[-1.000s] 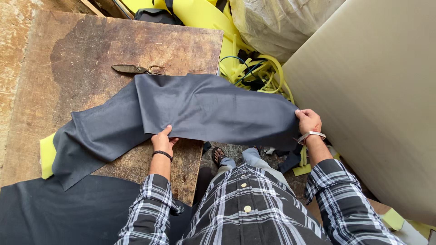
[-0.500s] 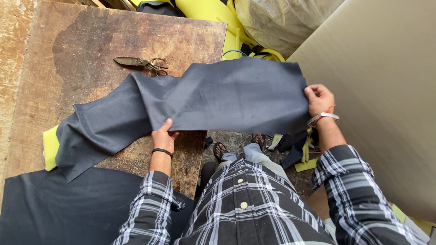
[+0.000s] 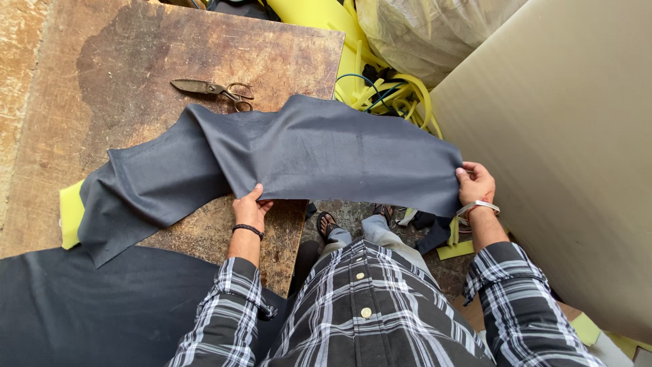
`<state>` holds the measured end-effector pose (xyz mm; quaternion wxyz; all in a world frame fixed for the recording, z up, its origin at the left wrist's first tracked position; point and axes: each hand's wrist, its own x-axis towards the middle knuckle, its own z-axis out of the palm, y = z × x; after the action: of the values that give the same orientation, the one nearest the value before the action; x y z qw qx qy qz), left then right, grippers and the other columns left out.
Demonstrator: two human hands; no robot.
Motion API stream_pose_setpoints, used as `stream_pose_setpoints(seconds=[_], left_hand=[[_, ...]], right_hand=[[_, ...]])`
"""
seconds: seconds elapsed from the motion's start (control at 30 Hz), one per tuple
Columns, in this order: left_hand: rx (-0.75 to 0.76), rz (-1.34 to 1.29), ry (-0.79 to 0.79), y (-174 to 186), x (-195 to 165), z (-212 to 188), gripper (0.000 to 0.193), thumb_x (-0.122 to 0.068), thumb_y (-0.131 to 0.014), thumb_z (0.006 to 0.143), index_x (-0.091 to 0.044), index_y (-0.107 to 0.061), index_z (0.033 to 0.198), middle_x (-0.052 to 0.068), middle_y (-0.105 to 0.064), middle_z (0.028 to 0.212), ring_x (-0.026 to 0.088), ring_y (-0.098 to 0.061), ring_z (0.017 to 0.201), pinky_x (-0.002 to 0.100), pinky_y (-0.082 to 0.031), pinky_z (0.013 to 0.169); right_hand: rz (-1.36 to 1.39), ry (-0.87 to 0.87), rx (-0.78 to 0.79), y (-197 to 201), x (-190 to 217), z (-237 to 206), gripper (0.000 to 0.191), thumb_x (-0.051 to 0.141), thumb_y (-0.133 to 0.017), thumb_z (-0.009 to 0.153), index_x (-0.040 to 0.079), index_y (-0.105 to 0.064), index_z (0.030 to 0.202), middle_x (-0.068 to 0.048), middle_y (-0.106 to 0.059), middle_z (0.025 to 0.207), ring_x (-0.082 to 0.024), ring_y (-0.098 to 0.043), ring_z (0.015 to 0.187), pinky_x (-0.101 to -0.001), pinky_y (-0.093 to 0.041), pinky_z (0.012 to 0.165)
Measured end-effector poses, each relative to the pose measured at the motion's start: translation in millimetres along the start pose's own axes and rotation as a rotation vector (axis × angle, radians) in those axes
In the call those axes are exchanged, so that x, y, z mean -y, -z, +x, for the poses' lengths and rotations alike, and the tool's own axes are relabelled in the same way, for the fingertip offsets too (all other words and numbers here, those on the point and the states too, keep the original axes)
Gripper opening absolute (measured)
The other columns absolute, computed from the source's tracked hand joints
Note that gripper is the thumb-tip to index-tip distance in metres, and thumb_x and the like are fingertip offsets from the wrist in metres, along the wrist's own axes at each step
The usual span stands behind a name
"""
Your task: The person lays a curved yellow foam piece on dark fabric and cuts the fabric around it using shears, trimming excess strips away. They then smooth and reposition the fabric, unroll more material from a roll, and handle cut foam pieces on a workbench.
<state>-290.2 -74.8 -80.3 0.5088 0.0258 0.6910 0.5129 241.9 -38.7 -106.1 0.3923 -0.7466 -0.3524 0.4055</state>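
Item: dark grey cloth strip [image 3: 326, 153], stretched between your hands, its left end trailing over the worn wooden table [image 3: 136, 61].
Your left hand [image 3: 250, 209]: pinching the cloth's near edge, at the table's near right corner.
Your right hand [image 3: 475, 183]: closed on the cloth's right end, off the table, beside the pale slanted panel [image 3: 564, 149].
Scissors [image 3: 210, 90]: flat on the table, just beyond the cloth.
Yellow foam strips [image 3: 380, 92]: heaped far right of the table.
Black sheet [image 3: 81, 312]: covering the near left.
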Motion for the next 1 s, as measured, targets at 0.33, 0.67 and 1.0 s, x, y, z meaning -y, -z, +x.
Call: stream_pose_setpoints(seconds=[0.33,0.67,1.0], left_hand=[[-0.046,-0.141,0.075,2.7,19.6,20.9,0.025,-0.01,-0.069,0.092,-0.005,-0.059,0.114,0.007,-0.07,0.097,0.023,-0.068,0.081,0.038,-0.058,0.07],[-0.157,-0.121,-0.026,80.5,-22.1,11.7,0.04,-0.01,-0.069,0.089,-0.006,-0.063,0.128,0.008,-0.075,0.102,0.016,-0.068,0.083,0.031,-0.056,0.069],[-0.613,0.184,-0.656,209.6,-140.7,115.6,0.034,-0.017,-0.078,0.087,-0.005,-0.065,0.117,0.008,-0.075,0.108,0.02,-0.073,0.101,0.034,-0.058,0.085]], right_hand=[[-0.518,0.665,-0.018,-57.9,70.3,2.5,0.026,0.011,-0.077,0.087,0.008,-0.071,0.112,-0.012,-0.067,0.118,-0.033,-0.062,0.116,-0.0428,-0.05,0.102],[-0.738,1.054,0.627,-276.7,170.5,-36.1,0.046,0.02,-0.079,0.073,0.02,-0.074,0.12,-0.008,-0.061,0.141,-0.033,-0.055,0.126,-0.0464,-0.046,0.103],[-0.819,1.071,0.825,-377.7,194.1,-72.0,0.057,0.023,-0.077,0.079,0.021,-0.066,0.135,-0.012,-0.048,0.157,-0.034,-0.045,0.144,-0.0439,-0.038,0.116]])
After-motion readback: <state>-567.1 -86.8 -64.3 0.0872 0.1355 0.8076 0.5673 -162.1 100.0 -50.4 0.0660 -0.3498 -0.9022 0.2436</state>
